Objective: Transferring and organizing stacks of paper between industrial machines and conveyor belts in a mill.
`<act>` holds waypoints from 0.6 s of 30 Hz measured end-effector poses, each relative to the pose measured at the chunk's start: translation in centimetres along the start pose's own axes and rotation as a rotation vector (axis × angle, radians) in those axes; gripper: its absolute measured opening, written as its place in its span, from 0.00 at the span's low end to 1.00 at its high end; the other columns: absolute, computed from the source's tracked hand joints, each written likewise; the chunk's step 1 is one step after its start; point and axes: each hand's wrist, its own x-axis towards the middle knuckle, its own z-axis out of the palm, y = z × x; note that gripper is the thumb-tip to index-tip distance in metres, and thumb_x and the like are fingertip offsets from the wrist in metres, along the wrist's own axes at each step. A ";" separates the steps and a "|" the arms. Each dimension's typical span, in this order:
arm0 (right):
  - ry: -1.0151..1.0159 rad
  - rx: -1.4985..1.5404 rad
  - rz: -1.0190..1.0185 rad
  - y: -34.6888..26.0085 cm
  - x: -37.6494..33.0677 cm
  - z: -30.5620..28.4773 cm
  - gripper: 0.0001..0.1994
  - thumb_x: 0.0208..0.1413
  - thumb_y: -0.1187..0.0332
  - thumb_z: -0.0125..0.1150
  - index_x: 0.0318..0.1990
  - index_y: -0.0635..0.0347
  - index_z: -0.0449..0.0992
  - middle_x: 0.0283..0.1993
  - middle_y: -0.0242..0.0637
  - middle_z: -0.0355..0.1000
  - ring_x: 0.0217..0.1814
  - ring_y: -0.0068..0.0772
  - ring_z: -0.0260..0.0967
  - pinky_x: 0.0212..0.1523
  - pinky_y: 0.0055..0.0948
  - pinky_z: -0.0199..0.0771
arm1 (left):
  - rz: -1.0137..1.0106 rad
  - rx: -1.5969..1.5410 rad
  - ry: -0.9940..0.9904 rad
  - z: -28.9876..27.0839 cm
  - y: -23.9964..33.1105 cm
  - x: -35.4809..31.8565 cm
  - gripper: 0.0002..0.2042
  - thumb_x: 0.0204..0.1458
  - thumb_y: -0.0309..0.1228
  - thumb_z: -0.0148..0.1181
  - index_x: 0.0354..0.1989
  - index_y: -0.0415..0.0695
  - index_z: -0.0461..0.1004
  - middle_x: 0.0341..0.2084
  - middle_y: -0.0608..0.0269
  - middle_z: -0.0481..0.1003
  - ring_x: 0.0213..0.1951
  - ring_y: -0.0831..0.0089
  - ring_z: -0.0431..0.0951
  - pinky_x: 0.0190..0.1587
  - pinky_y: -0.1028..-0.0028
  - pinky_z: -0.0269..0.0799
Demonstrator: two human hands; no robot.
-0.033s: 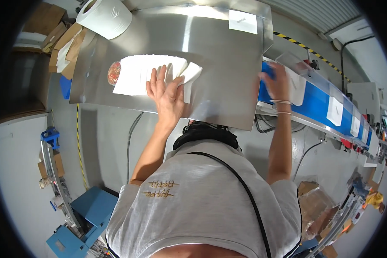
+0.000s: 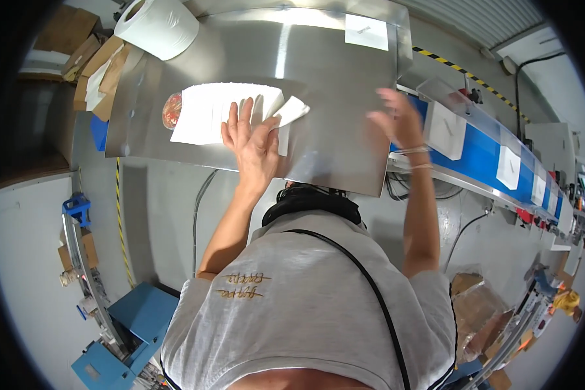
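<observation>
A row of overlapping white paper sheets or flat packets [image 2: 205,114] lies on the steel table [image 2: 344,84]. My left hand [image 2: 250,143] rests on its right part, two fingers stretched over the paper. Its thumb side pinches a folded white piece [image 2: 294,112] that sticks out to the right. At the row's left end sits a clear-wrapped red and white bundle [image 2: 172,111]. Over the table's right edge, beside the blue conveyor belt [image 2: 478,144], hovers my right hand [image 2: 402,123]. It is blurred, fingers apart, nothing visible in it.
Several flat white packets [image 2: 445,130] lie on the belt, under a clear guard. At the table's back left stands a large white roll [image 2: 157,29], with open cardboard boxes [image 2: 101,75] beside it. A white sheet [image 2: 366,32] lies at the back right.
My right hand has moved left, from above the belt to the table's edge. White packets on the belt have shifted slightly right. The folded piece at my left hand has tilted a little.
</observation>
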 end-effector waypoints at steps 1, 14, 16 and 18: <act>-0.146 0.192 -0.021 -3.1 1.1 1.3 0.29 0.42 0.64 0.70 0.54 0.54 0.67 0.52 0.38 0.68 0.53 0.36 0.67 0.50 0.35 0.69 | 0.009 -0.020 -0.026 -0.2 0.2 0.1 0.12 0.42 0.23 0.62 0.37 0.50 0.79 0.60 0.55 0.61 0.65 0.50 0.49 0.63 0.50 0.34; 0.028 0.644 0.557 2.9 -1.2 1.9 0.18 0.53 0.55 0.61 0.41 0.64 0.73 0.34 0.36 0.73 0.35 0.23 0.67 0.38 0.28 0.68 | 0.008 0.088 0.008 -1.3 -2.0 0.3 0.18 0.47 0.29 0.62 0.48 0.44 0.73 0.58 0.48 0.60 0.61 0.48 0.55 0.61 0.54 0.50; 0.160 0.321 0.555 8.5 -2.8 -0.6 0.21 0.50 0.53 0.62 0.41 0.63 0.74 0.33 0.40 0.74 0.34 0.33 0.69 0.39 0.32 0.69 | 0.032 0.041 0.045 -1.0 -1.7 0.5 0.17 0.44 0.25 0.63 0.46 0.43 0.75 0.56 0.49 0.63 0.60 0.48 0.58 0.60 0.54 0.50; 0.241 -0.070 0.756 9.2 -3.4 -4.0 0.23 0.46 0.53 0.64 0.43 0.61 0.73 0.36 0.42 0.74 0.37 0.42 0.70 0.43 0.36 0.69 | 0.035 0.041 0.049 -0.8 -1.8 0.5 0.17 0.43 0.24 0.63 0.45 0.44 0.75 0.56 0.50 0.62 0.60 0.49 0.57 0.60 0.53 0.50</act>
